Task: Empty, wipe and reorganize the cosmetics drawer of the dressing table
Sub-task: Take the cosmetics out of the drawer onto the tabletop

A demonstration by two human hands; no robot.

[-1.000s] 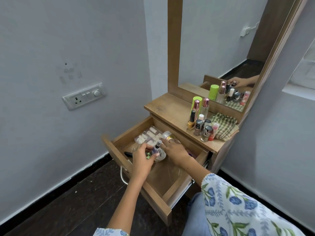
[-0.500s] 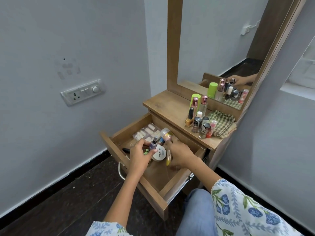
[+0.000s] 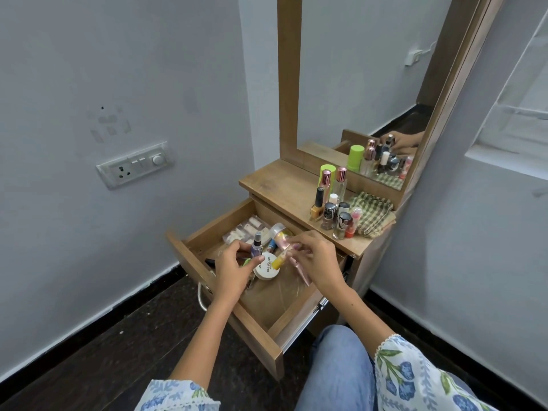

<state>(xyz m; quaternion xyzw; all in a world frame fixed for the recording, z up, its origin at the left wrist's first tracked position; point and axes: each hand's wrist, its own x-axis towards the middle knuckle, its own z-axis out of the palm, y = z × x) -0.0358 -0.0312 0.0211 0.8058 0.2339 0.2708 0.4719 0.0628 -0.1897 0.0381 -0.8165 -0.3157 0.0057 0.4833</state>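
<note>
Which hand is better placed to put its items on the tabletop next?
Probably the right hand: it is nearer the tabletop and already pinches a yellow tube. The left hand is farther away.

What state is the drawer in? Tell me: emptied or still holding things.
Still holding things: the open drawer contains a clear nail-tip box, and more.

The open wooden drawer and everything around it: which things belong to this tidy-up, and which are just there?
Part of the job:
open wooden drawer
round white nail polish tub
small purple spray bottle
bottles on the tabletop
green checked cloth

Just there:
white wall switch panel
wood-framed mirror
</note>
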